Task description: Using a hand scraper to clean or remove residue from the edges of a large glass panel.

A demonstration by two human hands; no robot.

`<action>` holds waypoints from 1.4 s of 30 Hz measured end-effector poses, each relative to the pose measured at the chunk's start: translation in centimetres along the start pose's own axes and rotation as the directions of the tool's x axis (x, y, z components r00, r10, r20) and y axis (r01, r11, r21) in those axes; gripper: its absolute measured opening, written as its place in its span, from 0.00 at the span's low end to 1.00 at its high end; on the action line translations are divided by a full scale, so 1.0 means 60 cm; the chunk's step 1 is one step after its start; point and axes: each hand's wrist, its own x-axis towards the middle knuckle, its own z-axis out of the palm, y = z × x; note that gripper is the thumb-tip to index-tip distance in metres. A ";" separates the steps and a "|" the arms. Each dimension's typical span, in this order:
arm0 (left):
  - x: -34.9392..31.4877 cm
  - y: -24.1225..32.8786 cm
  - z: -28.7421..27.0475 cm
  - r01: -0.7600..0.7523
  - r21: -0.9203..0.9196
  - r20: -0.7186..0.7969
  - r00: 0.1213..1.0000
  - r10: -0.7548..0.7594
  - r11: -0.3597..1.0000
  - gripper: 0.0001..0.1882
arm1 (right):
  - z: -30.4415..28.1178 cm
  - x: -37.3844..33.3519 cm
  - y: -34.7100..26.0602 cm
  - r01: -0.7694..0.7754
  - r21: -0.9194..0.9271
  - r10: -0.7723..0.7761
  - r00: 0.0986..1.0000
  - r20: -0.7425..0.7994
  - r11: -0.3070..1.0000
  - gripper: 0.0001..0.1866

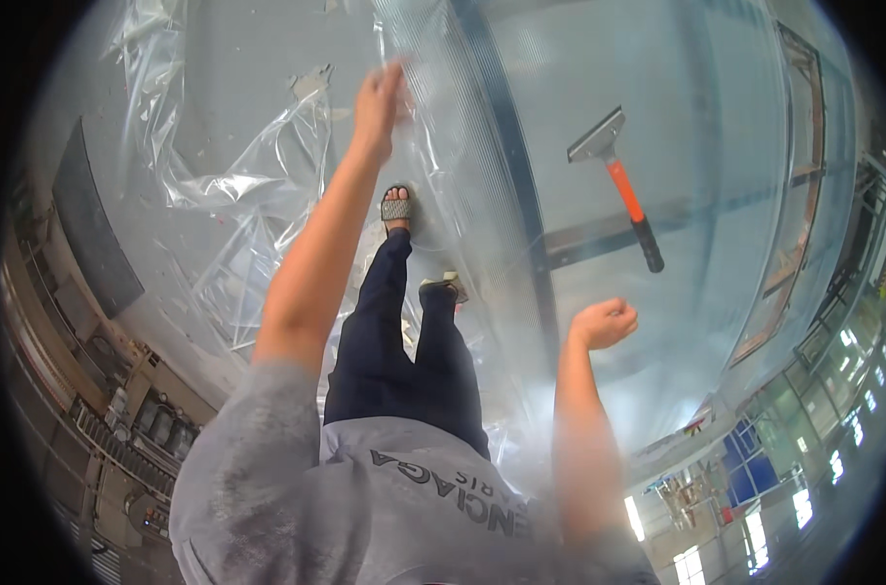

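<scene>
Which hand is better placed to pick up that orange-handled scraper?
Probably the right hand: it is just below the black grip of the scraper in view. The left hand is farther off, near the left edge of the translucent ribbed panel.

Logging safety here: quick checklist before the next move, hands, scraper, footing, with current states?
1. Scraper blade turned away from the person: ok, handle end nearer.
2. Right hand apart from scraper: ok, fingers curled.
3. Left hand grip: cannot tell, motion blur.
4. Floor by the feet free of loose clear film: not ok, crumpled beside the left foot.
5. Toes covered: not ok, left sandal is open-toed.
</scene>
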 end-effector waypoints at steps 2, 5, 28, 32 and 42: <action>-0.122 0.004 0.009 0.279 -0.087 0.092 0.958 -0.271 0.956 0.25 | 0.001 0.003 -0.007 -0.021 -0.006 0.021 1.000 0.015 1.000 0.13; -0.181 -0.020 0.054 0.383 -0.197 0.082 0.924 -0.374 0.902 0.26 | -0.006 -0.001 -0.010 -0.057 -0.034 0.059 0.996 0.064 0.998 0.14; -0.363 -0.236 0.088 0.053 -0.031 0.074 0.996 -0.051 0.998 0.18 | -0.006 0.000 -0.011 -0.074 0.006 0.073 0.994 0.079 0.997 0.12; -0.421 -0.313 0.135 -0.305 0.443 0.036 0.946 0.323 0.843 0.15 | 0.003 -0.002 -0.004 -0.001 -0.008 0.001 0.999 0.047 1.000 0.12; -0.407 -0.391 0.234 -0.252 0.490 -0.179 0.908 0.380 0.834 0.14 | -0.015 -0.003 -0.009 -0.072 0.052 0.065 0.989 0.132 0.996 0.14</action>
